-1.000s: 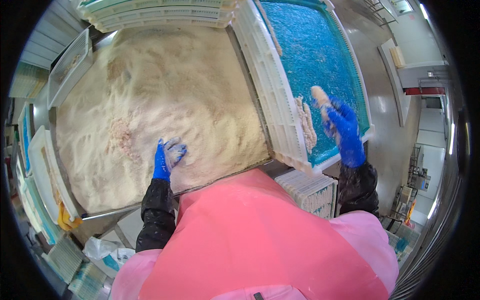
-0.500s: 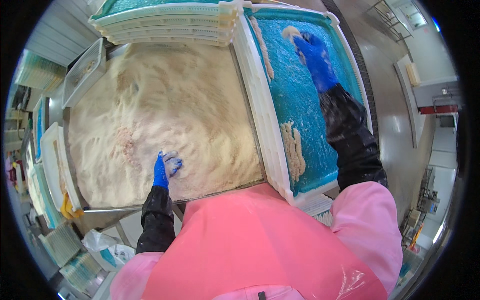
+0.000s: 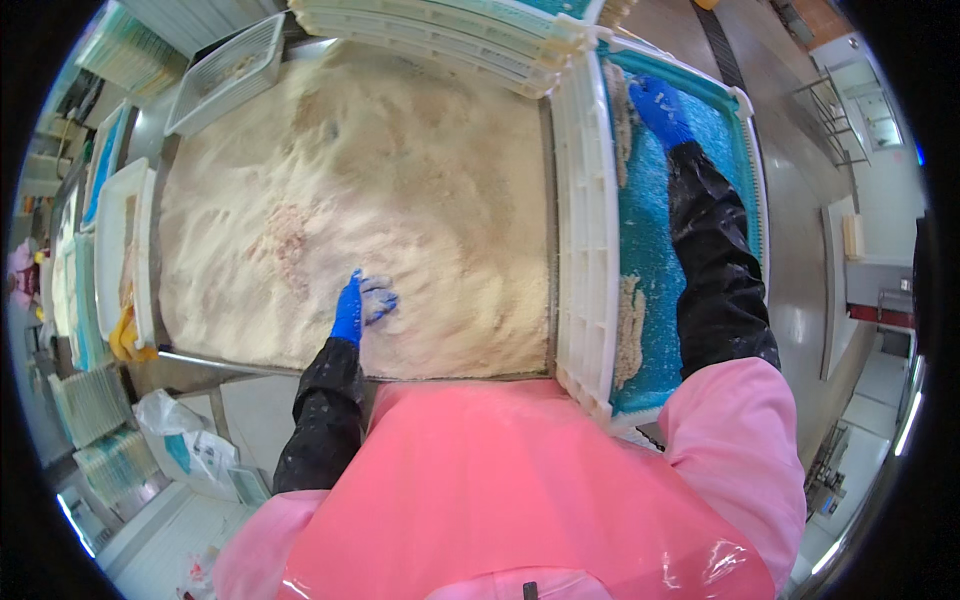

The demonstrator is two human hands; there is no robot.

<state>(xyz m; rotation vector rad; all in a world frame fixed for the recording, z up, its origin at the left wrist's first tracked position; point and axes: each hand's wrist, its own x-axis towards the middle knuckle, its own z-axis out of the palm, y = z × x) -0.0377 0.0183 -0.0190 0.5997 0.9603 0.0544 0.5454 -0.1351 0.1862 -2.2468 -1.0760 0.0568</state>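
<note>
My left hand [image 3: 364, 304], in a blue glove, rests on a bed of pale breadcrumbs [image 3: 430, 220]. Its thumb stands apart from the crumb-coated fingers, and it holds nothing visible. A pinkish, coarser patch [image 3: 284, 240] of crumbs lies farther out, left of it. My right hand [image 3: 660, 108], also blue-gloved, is at the far end of a blue-lined tray [image 3: 645, 235]. Its curled fingers touch down beside a far row of crumb-coated pieces [image 3: 620, 125]; whatever they grip is hidden. A nearer row of coated pieces [image 3: 629, 330] lies along the same left side.
Stacked white trays [image 3: 440, 40] stand beyond the crumb bed. A white slotted tray wall [image 3: 585, 230] divides the bed from the blue tray. At left are a white basket [image 3: 228, 75], a white tub [image 3: 125, 250] and a yellow glove [image 3: 128, 330].
My right hand has moved left across the tray to the far row, and the pale coated piece it carried is hidden now. My left hand stays on the crumbs. The view has shifted.
</note>
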